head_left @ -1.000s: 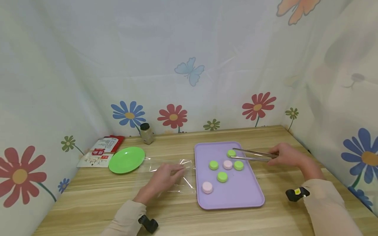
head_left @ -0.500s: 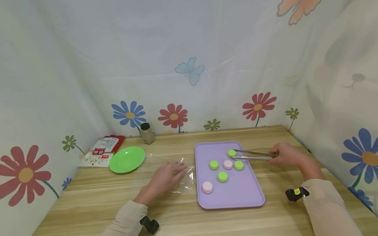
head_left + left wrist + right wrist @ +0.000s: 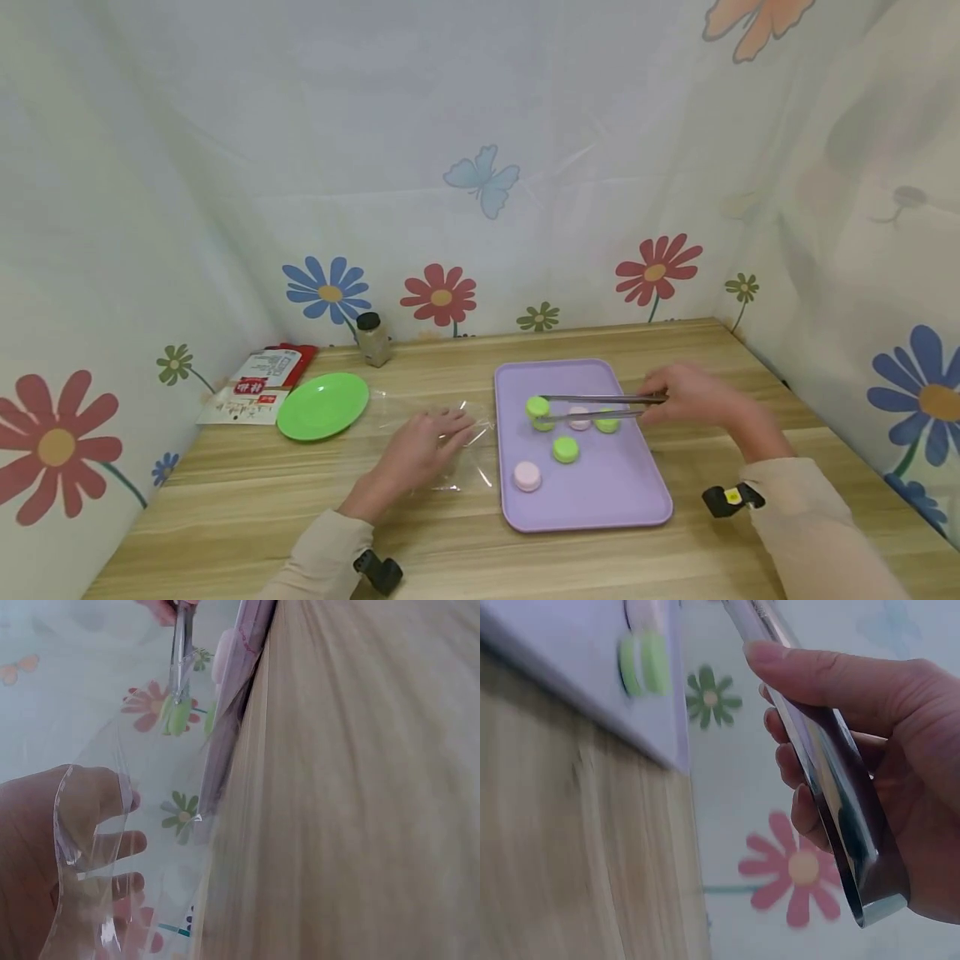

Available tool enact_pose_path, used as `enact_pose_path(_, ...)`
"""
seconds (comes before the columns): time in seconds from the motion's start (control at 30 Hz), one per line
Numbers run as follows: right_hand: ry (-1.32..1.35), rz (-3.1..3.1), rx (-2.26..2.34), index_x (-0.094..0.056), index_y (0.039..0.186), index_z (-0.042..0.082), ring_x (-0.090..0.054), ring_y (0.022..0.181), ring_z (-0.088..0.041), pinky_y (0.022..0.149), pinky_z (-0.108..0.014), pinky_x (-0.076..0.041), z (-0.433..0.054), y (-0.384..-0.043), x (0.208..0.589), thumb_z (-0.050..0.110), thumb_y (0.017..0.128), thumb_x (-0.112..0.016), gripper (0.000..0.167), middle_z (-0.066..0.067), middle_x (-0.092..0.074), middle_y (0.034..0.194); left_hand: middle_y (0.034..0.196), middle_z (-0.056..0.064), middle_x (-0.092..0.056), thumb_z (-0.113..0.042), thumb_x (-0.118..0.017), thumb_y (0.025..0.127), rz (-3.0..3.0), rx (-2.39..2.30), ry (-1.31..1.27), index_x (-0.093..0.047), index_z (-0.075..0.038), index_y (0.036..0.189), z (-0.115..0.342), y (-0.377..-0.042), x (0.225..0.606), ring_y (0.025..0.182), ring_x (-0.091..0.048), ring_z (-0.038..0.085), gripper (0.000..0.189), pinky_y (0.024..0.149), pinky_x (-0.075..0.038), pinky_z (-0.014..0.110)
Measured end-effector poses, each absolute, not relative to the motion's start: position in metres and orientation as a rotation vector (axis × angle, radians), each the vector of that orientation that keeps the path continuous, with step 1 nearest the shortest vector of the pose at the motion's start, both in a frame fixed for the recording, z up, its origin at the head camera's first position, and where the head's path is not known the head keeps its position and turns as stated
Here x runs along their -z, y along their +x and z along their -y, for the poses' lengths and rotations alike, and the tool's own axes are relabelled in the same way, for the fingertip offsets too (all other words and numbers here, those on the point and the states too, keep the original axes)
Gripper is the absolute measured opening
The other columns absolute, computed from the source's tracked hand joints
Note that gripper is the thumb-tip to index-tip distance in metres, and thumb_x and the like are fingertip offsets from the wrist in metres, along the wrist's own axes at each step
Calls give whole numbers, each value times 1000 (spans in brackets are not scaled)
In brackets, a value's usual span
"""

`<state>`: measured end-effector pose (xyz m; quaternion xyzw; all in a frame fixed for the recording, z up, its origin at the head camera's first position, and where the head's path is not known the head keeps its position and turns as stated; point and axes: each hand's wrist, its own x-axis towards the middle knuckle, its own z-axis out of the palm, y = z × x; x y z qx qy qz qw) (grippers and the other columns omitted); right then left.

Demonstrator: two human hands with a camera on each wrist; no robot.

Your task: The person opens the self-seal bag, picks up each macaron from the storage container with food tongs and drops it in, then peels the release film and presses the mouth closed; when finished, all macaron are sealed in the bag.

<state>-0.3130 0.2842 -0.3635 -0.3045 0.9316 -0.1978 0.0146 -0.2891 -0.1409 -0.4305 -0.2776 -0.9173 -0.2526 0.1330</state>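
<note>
My right hand (image 3: 693,396) grips metal tongs (image 3: 825,757), thumb on one arm and fingers round the other. Between the tongs' tips is a green macaron (image 3: 537,407), over the purple tray (image 3: 592,504) and overlapping another green macaron beneath it in the head view. A clear plastic bag (image 3: 472,471) lies left of the tray under my left hand (image 3: 420,450). Seen from the left wrist, the left hand's fingers (image 3: 124,844) are spread and fairly straight behind the clear film. On the tray are a front pink macaron (image 3: 527,477) and a green macaron (image 3: 566,450).
More macarons sit partly behind the tongs, one pink (image 3: 578,418) and one green (image 3: 607,422). A green plate (image 3: 324,407) stands at the left, beside a red and white packet (image 3: 258,387). Behind it is a black-capped jar (image 3: 372,340) near the patterned curtain (image 3: 480,267).
The tongs have picked up the back green macaron, and the right hand has carried it left across the tray. My left hand stays by the bag, whose film has shifted slightly.
</note>
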Motion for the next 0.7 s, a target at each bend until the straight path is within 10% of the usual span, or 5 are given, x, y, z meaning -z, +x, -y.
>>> enact_pose_path(0.7,-1244,-2885,522,-76,108,-1,-51,70,-10,60,-24,-47,-162,-295,374,15,82,-83,31,-2,-61,85,138,14,-59,-25,-62,101,2624,708,-805,-71,-13,127,140,-283,433,134,-46,45,30,114,-24,65)
